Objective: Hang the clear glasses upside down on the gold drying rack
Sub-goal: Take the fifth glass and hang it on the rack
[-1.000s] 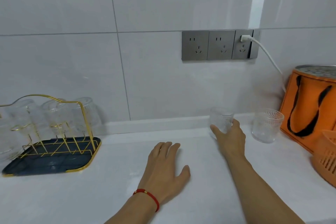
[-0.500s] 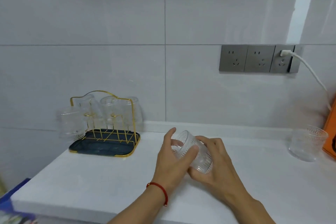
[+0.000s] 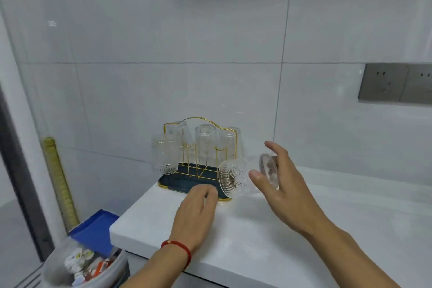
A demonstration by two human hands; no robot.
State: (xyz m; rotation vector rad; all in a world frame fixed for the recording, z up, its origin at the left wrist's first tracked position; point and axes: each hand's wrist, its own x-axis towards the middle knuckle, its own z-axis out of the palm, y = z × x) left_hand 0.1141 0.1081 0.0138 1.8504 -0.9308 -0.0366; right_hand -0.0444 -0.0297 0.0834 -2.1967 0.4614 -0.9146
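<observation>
The gold wire drying rack (image 3: 229, 129) stands on a dark blue tray (image 3: 177, 181) at the counter's far left corner, with several clear glasses (image 3: 206, 141) upside down on its prongs. My right hand (image 3: 284, 184) holds a patterned clear glass (image 3: 243, 177) on its side just right of the rack, mouth turned toward the rack, fingers around its base. My left hand (image 3: 197, 213), with a red string on the wrist, hovers open above the counter at the tray's front edge and holds nothing.
The white counter (image 3: 292, 238) ends at a left edge just beyond the rack. Below it are a blue bin (image 3: 97, 231) and a bag of rubbish (image 3: 86, 264). Grey wall sockets (image 3: 395, 83) sit at the right on the tiled wall.
My left hand has let go of the glass and dropped toward the tray. My right hand has carried the glass left to beside the rack. The view has swung left.
</observation>
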